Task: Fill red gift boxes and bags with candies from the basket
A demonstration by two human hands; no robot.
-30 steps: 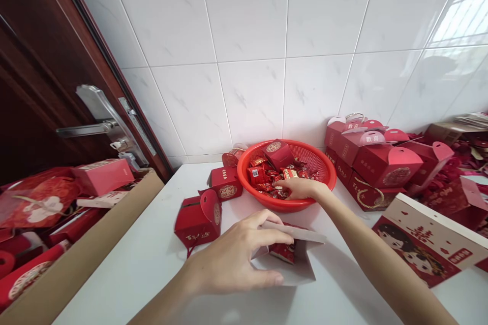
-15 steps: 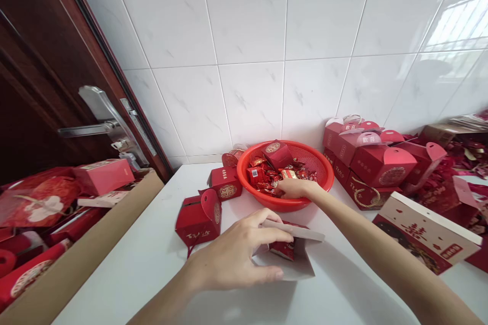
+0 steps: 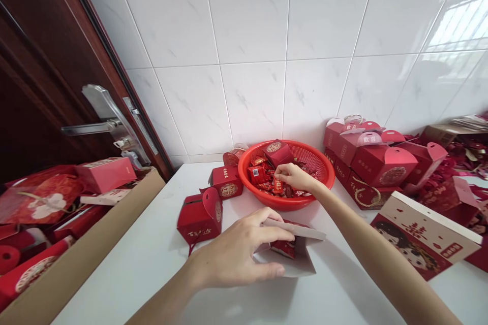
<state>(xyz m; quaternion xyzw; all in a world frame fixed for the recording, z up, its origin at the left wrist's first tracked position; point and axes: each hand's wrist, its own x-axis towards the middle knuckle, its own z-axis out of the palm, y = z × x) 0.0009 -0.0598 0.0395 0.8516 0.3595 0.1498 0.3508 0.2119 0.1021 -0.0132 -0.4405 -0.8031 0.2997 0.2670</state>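
My left hand (image 3: 240,246) grips an open gift box (image 3: 304,259), fingers over its raised flap and thumb along the near side. A red packet (image 3: 285,248) lies inside it. Beyond the box, my right hand (image 3: 296,176) is over a red plastic basket (image 3: 325,155), its fingertips pinching a small red-wrapped candy (image 3: 278,184). Around those fingers are several wrapped candies (image 3: 267,195), a larger red packet (image 3: 257,174) and a small red box (image 3: 277,152).
Two red gift boxes (image 3: 200,216) stand left of the basket. Stacked red boxes (image 3: 381,165) and a cream-and-red box (image 3: 427,236) are at right. A carton (image 3: 125,218) of red packages sits by the door (image 3: 34,61). A tiled wall (image 3: 251,101) rises behind the white table (image 3: 152,264).
My right hand has lifted slightly from among the candies, and a red-wrapped candy now shows at its fingertips. My left hand keeps its hold on the box.
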